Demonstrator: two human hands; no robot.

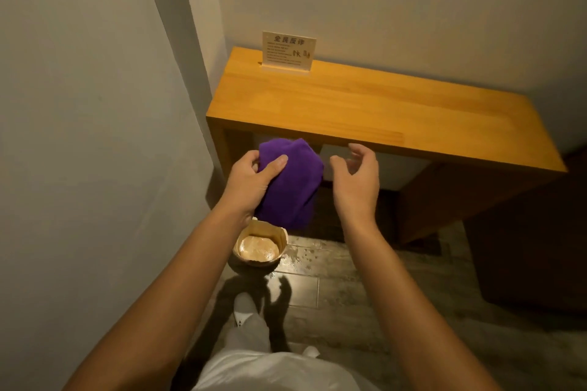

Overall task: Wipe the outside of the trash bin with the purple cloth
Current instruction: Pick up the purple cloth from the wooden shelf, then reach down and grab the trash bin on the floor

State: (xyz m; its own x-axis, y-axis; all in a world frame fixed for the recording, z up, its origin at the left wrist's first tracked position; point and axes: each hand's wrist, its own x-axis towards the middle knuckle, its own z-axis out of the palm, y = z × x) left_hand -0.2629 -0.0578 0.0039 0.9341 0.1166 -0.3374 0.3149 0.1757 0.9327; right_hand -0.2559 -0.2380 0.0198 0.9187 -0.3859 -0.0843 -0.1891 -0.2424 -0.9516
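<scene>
Left hand [251, 182] grips the purple cloth [287, 182], thumb across its front and fingers behind; the right hand [355, 179] hovers just beside the cloth, fingers loosely curved, holding nothing. I see the trash bin [258, 249] on the floor directly below the cloth, near the wall, in front of the wooden desk [365, 105]. I judge the cloth soft and light; it hangs bunched and will drape round a curved side. I judge the bin small, light and likely to slide on the glossy floor. I would steady its rim with the free hand and wipe downward.
</scene>
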